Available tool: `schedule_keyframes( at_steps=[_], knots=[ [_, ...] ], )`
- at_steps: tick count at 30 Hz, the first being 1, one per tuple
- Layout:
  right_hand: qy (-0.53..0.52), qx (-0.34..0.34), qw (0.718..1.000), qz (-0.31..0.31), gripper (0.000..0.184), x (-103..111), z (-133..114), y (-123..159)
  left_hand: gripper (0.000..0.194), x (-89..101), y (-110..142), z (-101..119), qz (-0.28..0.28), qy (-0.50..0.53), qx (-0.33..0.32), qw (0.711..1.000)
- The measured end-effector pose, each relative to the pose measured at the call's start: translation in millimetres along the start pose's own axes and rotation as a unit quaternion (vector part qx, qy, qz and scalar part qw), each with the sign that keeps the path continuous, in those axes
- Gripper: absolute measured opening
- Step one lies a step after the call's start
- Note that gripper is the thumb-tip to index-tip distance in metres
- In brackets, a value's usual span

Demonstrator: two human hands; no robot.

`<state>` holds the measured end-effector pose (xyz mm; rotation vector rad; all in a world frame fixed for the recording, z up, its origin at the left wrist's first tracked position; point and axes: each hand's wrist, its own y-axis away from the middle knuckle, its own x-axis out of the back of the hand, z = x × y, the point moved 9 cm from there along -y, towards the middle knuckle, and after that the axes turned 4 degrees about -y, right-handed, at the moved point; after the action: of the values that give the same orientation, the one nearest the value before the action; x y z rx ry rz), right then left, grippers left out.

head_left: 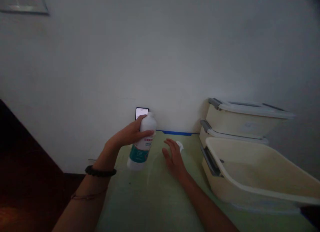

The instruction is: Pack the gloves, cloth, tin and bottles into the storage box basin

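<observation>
My left hand (136,132) is wrapped round the upper part of a white plastic bottle (141,152) with a teal and white label. The bottle leans a little, its neck up and to the right. To the right of it, my right hand (174,157) is held over the table with its fingers apart and nothing in them. Just behind those fingers lies a small white object (179,146), partly hidden, whose kind I cannot make out. A phone (141,112) with a lit screen stands upright against the wall, its lower part covered by my left hand.
An uncovered cream storage bin (220,188) stands on the right of the green table (155,205). Behind it are two stacked bins, the upper lidded bin (240,122) near the wall. Blue tape (175,133) runs along the table's back edge.
</observation>
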<state>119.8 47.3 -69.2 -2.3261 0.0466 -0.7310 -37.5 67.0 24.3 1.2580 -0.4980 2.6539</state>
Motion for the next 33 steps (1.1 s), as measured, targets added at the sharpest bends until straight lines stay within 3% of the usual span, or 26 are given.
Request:
schedule_keyframes(
  at_steps=[4,6,9,12,15,20,24,26,31,33],
  knots=[
    [-0.109,0.028,0.992,-0.056,0.052,-10.1,-35.7,1.5,0.069,19.4,1.4,18.4,0.102,0.072,-0.050,0.991],
    [-0.178,-0.001,0.981,-0.075,0.073,-13.9,-47.5,-1.1,0.066,27.9,4.0,27.4,0.160,0.108,-0.067,0.979],
    [-0.252,-0.066,0.965,-0.037,0.093,-4.5,-50.3,-8.3,0.062,33.1,6.9,36.9,0.212,0.185,-0.073,0.957],
    [-0.246,-0.098,0.964,-0.022,0.083,8.3,-46.4,-10.7,0.051,28.7,5.0,40.1,0.204,0.304,-0.059,0.929],
    [-0.221,-0.087,0.969,-0.066,0.070,9.0,-48.0,-4.1,0.031,24.9,3.4,40.2,0.202,0.389,-0.048,0.897],
    [-0.258,-0.097,0.955,-0.108,0.076,-2.7,-54.3,9.3,0.032,3.3,-2.6,35.6,0.148,0.405,-0.003,0.902],
    [-0.278,-0.150,0.941,-0.123,0.065,-1.8,-44.4,6.3,0.036,-5.0,-3.7,23.3,0.181,0.453,0.034,0.872],
    [-0.321,-0.194,0.912,-0.164,0.052,-5.0,-35.1,7.2,0.038,-10.8,-3.4,17.2,0.195,0.469,0.067,0.858],
    [-0.532,-0.298,0.745,-0.269,0.050,-22.2,-32.0,26.6,0.037,-35.2,-6.5,20.4,0.158,0.505,0.098,0.843],
    [-0.569,-0.314,0.708,-0.277,0.053,-25.4,-35.3,31.4,0.035,-40.4,-8.8,26.8,0.133,0.495,0.078,0.855]
  ],
)
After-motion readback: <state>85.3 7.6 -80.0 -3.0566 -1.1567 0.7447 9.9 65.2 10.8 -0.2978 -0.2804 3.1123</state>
